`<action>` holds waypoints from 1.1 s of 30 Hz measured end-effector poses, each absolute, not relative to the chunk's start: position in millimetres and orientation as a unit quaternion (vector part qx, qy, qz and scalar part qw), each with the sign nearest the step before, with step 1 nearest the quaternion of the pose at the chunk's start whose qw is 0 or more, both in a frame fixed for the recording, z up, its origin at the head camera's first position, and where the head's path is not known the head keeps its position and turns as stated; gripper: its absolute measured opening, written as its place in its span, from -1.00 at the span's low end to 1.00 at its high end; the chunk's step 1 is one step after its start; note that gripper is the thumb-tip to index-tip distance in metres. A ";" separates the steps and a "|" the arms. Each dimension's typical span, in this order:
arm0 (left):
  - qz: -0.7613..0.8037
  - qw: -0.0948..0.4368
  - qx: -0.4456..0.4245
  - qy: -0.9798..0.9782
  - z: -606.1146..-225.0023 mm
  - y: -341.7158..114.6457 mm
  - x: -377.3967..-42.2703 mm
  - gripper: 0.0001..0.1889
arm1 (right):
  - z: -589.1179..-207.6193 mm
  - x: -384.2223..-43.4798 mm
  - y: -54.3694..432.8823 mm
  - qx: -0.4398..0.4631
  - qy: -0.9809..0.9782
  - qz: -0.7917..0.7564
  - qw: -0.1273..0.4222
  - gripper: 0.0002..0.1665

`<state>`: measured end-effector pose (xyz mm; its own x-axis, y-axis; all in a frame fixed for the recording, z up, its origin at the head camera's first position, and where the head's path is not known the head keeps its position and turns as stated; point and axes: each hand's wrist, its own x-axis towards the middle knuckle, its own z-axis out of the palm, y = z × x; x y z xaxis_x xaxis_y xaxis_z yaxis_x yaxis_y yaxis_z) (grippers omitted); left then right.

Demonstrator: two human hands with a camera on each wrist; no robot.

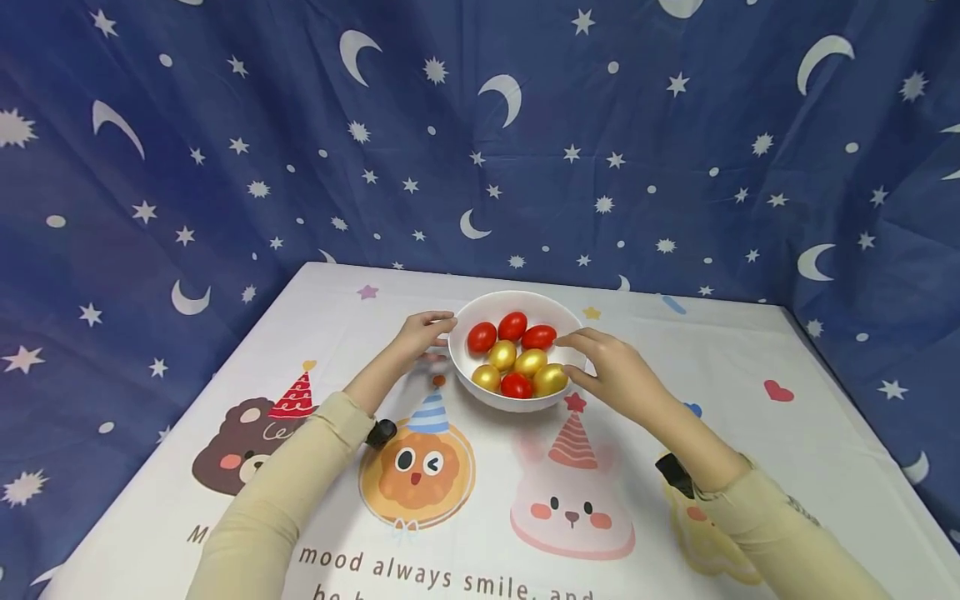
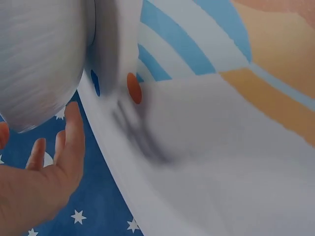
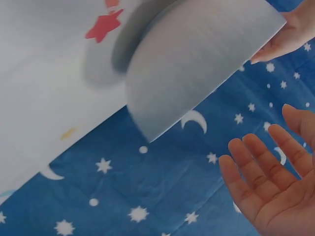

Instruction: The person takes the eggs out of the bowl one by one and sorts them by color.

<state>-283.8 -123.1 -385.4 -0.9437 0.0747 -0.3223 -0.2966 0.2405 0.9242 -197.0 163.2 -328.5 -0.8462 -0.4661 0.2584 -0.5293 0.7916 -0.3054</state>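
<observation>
A white bowl (image 1: pixel 513 404) stands on the table, holding several glossy red eggs (image 1: pixel 482 337) and several gold eggs (image 1: pixel 551 379). My left hand (image 1: pixel 420 335) is at the bowl's left side, its fingertips right at the rim. In the left wrist view, the fingers of that hand (image 2: pixel 49 169) are loosely bent beside the bowl's outer wall (image 2: pixel 42 54). At the bowl's right side my right hand (image 1: pixel 615 371) overlaps the rim in the head view. The right wrist view shows this hand (image 3: pixel 275 182) with fingers spread, palm bare, apart from the bowl (image 3: pixel 192 64).
A white tablecloth (image 1: pixel 817 483) printed with cartoon animals and lettering covers the table. Behind it and along the sides hangs a dark blue curtain (image 1: pixel 420 108) with white moons and stars. Each wrist wears a black device, seen at the left wrist (image 1: pixel 382 432) and right wrist (image 1: pixel 675 476).
</observation>
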 end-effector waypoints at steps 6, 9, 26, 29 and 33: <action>0.647 0.199 -0.099 0.730 -380.5 -123.2 -287.6 -0.47 | -330.5 -204.7 147.1 0.300 -0.937 0.163 0.070 -0.55; 0.663 0.222 -0.112 0.706 -378.9 -124.6 -288.6 -0.48 | -334.4 -208.6 141.6 0.321 -0.933 0.153 0.061 -0.57; 0.612 0.249 -0.099 0.744 -368.1 -125.0 -294.9 -0.49 | -338.5 -237.5 106.5 0.352 -0.913 0.197 -0.051 -0.60; 0.608 0.249 -0.107 0.746 -366.4 -124.9 -295.7 -0.50 | -341.4 -241.0 99.7 0.348 -0.913 0.199 -0.072 -0.58; 0.613 0.242 -0.125 0.741 -367.1 -122.7 -295.8 -0.50 | -346.1 -245.1 93.3 0.348 -0.911 0.202 -0.088 -0.56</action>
